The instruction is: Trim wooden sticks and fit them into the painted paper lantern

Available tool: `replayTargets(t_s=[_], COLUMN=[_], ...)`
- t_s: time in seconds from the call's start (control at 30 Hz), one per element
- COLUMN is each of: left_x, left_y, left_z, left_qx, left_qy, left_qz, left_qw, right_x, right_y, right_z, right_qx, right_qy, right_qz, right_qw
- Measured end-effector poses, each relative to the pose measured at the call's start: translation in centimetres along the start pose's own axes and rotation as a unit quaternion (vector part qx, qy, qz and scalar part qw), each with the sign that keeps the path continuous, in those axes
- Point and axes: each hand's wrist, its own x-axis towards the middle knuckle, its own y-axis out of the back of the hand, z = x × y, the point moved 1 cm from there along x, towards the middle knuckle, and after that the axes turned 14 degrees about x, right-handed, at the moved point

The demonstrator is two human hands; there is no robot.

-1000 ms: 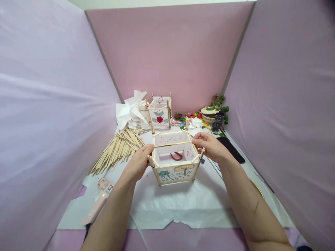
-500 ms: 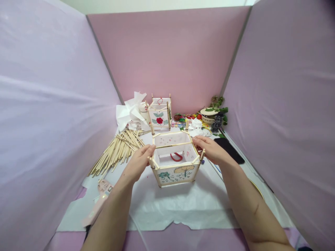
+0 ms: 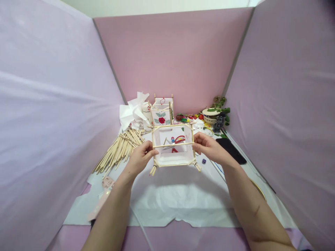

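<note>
Left hand (image 3: 142, 157) pinching box (image 3: 173, 145) at left rim (image 3: 153, 134), right hand (image 3: 208, 147) pinching right rim (image 3: 192, 133); box hanging tilted over white sheet (image 3: 178, 209). Probably weighing little; frame sticks (image 3: 175, 165) looking stiff, paper walls (image 3: 174, 159) likely tearing easily, so holding side sticks suiting best.

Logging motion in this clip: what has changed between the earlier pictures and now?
The stick-framed paper lantern has tipped, its open top swinging toward the camera; its painted front panel has gone out of view, and more of the red-handled scissors shows through it. The left hand and right hand keep hold. The rose lantern, stick pile and glue gun stay put.
</note>
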Motion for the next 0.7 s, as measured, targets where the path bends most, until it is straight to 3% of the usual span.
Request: replayTargets(t_s=[0.37, 0.7], left_x=[-1.1, -0.8], left_y=[1.0, 0.8], left_z=[1.4, 1.1], left_qx=[0.091, 0.080], left_qy=[-0.020, -0.015], left_qz=[-0.083, -0.072], left_qw=[0.992, 0.994], right_x=[-0.7, -0.8], right_y=[0.6, 0.7], right_z=[-0.4, -0.3], right_qx=[-0.036, -0.079], right_qy=[-0.035, -0.025], right_qz=[-0.021, -0.003], right_qw=[0.999, 0.997])
